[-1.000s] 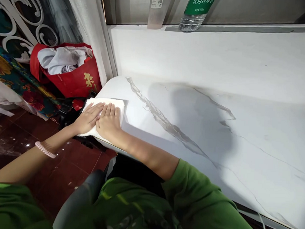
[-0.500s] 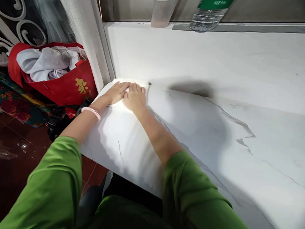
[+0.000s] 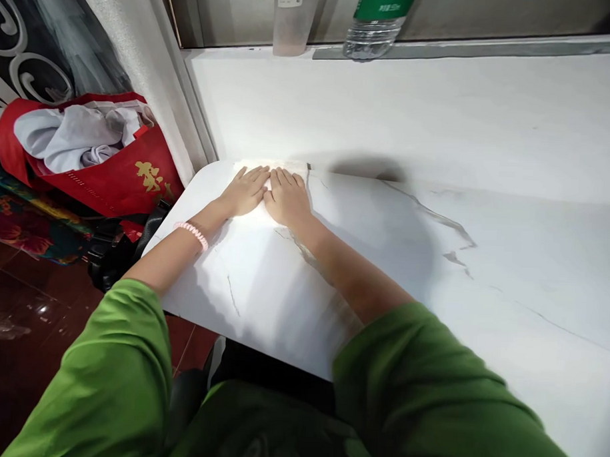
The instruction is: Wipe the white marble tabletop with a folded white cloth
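A white folded cloth (image 3: 290,166) lies on the white marble-patterned table (image 3: 263,287) by its far edge, close to the wall panel. My left hand (image 3: 246,192) is flat on it, fingers stretched toward the right; a pink coiled band circles that wrist. Beside it, my right hand (image 3: 289,198) also presses down flat, its fingers pointing away from me. The two hands meet at the fingertips and thumbs. They cover most of the cloth, and only its far strip with a dark right corner shows plainly.
On the ledge behind stand a frosted bottle (image 3: 292,25) and a clear bottle with a green label (image 3: 377,28). Left of the table are a red bag (image 3: 111,182) stuffed with white fabric, a white curtain (image 3: 135,62) and a black strap bag (image 3: 109,248).
Both hands have slid to the right along the table, and the cloth has moved with them, away from the rounded left corner. The camera view has shifted a little to the right.
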The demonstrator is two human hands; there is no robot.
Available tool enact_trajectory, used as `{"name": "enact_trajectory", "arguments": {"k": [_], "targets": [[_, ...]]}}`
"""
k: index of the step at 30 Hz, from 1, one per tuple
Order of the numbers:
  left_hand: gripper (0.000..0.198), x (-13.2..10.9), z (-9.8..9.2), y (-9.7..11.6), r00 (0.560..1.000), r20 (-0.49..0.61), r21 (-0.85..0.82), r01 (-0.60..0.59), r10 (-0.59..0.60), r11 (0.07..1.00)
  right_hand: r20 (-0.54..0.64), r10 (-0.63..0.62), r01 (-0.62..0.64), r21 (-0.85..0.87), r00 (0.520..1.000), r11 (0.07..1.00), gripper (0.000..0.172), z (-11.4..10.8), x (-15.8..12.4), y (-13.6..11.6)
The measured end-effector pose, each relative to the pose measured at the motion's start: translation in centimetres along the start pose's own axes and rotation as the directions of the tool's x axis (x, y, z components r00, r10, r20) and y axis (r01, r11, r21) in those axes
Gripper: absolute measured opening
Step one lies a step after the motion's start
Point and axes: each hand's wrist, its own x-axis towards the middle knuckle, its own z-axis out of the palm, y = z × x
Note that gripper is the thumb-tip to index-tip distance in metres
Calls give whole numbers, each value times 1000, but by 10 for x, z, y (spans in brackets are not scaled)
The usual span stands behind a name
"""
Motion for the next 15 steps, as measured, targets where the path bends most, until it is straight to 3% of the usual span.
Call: {"name": "enact_trajectory", "arguments": {"k": [10,12,15], "targets": [[57,-153,3,162,992,-28,107,-119,123,987,13,-214,215,-51,977,975,58,-87,-207,-18],[56,-166,3,181,984,-26,103,-173,176,980,10,-212,212,-64,977,975,57,-100,-232,-18],[56,-160,6,193,972,-37,80,-230,233,970,35,-166,169,-83,985,982,57,-107,-243,-9]]}}
